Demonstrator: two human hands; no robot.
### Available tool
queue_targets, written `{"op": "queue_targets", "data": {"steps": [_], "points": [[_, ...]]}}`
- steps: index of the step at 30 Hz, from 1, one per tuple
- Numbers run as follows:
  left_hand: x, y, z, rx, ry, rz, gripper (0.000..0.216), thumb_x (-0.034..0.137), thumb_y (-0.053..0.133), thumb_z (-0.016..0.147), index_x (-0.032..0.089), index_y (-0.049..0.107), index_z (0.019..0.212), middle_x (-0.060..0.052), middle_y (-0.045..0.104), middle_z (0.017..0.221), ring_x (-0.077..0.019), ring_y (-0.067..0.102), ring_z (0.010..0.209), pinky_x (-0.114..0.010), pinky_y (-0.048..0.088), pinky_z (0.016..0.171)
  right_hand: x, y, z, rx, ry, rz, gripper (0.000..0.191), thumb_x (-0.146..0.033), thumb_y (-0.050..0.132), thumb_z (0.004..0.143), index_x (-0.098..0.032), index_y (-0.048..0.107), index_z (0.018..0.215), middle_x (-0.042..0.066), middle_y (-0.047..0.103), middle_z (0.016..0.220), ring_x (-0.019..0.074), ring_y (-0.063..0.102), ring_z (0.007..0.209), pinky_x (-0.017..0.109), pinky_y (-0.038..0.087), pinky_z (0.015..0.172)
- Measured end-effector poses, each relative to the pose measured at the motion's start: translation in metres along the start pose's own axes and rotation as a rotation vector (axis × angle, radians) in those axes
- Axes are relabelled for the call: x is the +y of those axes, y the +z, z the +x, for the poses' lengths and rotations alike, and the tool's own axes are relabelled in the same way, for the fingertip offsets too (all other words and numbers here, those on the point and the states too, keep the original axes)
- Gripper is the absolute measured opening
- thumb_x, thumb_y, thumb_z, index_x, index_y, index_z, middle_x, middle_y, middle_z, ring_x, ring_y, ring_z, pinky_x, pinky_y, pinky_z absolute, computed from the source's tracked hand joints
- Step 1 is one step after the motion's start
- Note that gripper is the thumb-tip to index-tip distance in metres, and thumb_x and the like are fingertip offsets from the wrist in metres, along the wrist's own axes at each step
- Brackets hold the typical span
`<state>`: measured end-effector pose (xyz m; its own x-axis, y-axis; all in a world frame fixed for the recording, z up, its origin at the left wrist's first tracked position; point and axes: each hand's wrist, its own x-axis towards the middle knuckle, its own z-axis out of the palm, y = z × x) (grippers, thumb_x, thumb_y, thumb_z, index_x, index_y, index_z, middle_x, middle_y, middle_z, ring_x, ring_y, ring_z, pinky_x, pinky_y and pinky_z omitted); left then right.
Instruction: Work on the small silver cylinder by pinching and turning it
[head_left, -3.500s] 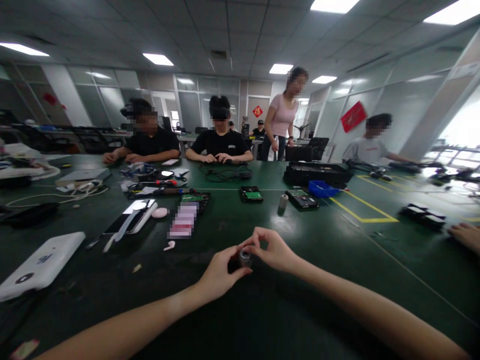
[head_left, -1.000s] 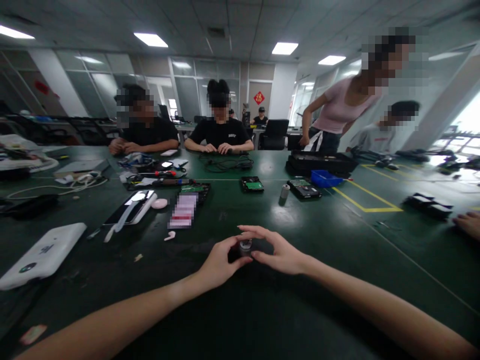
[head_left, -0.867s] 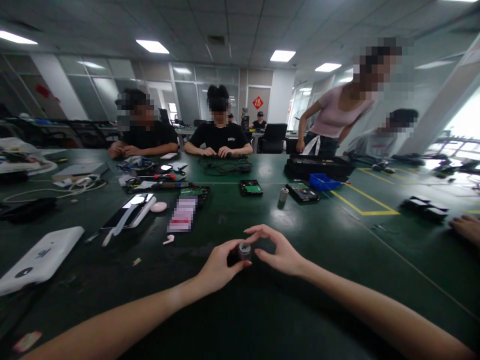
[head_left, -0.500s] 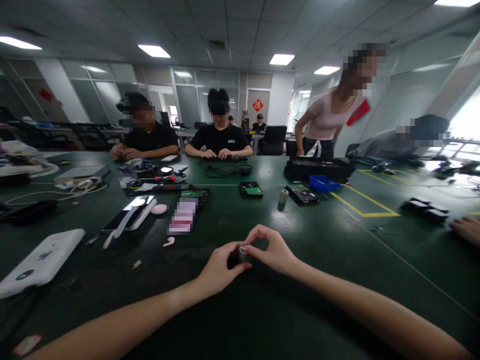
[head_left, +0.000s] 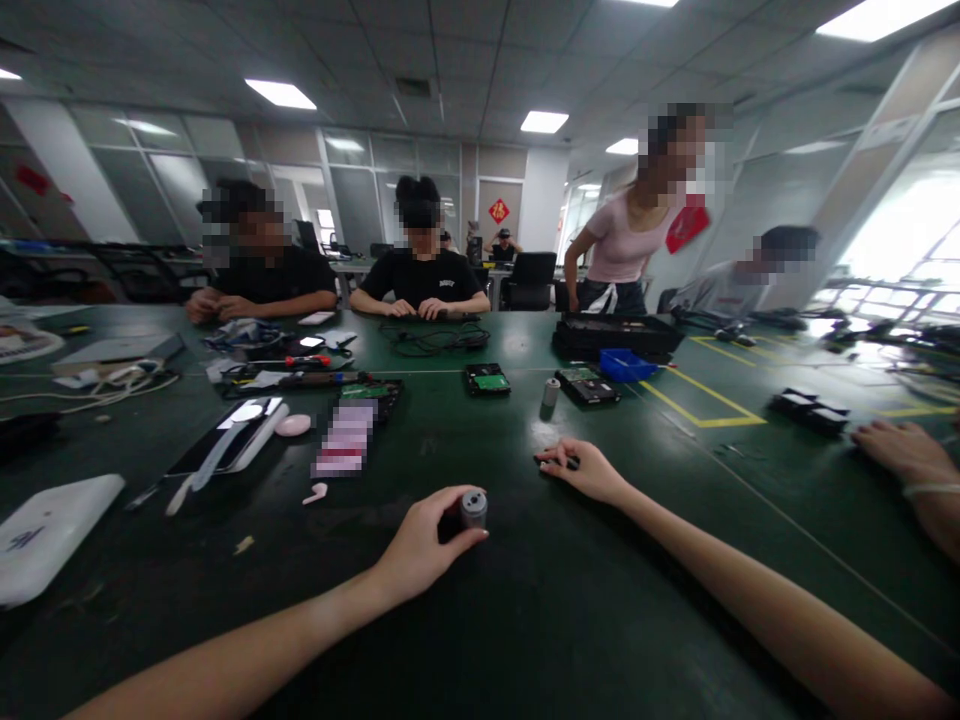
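My left hand (head_left: 431,535) is curled around a small grey metal cylinder (head_left: 474,508), its thumb and fingers on either side. The cylinder stands upright, and its flat top with dark holes shows; it resembles a small electric motor. To the right and farther forward, my right hand (head_left: 581,470) is low over the table, its fingers bent together. A dark bit shows at its fingertips, too small to name. Beyond that hand, a similar silver cylinder (head_left: 551,392) stands upright beside a hard drive (head_left: 589,386).
The green table (head_left: 540,610) also bears another hard drive (head_left: 487,378), a blue tray (head_left: 627,366), a black case (head_left: 615,337), a phone (head_left: 345,438), a white earbud (head_left: 316,493) and a white device (head_left: 56,540). Another person's hand (head_left: 904,450) rests at the right. Several people are around the table.
My right hand has left the top of the cylinder and moved right and forward to the table. The left hand still holds the cylinder, its top now uncovered. The view has turned slightly right.
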<state>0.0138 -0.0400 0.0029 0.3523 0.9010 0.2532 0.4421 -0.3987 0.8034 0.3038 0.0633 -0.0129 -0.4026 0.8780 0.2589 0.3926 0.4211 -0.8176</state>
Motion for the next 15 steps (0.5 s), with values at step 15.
{"op": "queue_targets", "data": {"steps": [15], "points": [[-0.003, 0.005, 0.002, 0.047, 0.01, -0.029, 0.039, 0.022, 0.072, 0.076, 0.02, 0.061, 0.113, -0.004, 0.067, 0.106, -0.0207, 0.062, 0.097, -0.032, 0.048, 0.087, -0.112, 0.08, -0.015, -0.094, -0.19, 0.276, 0.039, -0.027, 0.06, 0.084, -0.021, 0.03, 0.06, 0.008, 0.069, 0.09, 0.0194, 0.067, 0.086, 0.032, 0.053, 0.074]]}}
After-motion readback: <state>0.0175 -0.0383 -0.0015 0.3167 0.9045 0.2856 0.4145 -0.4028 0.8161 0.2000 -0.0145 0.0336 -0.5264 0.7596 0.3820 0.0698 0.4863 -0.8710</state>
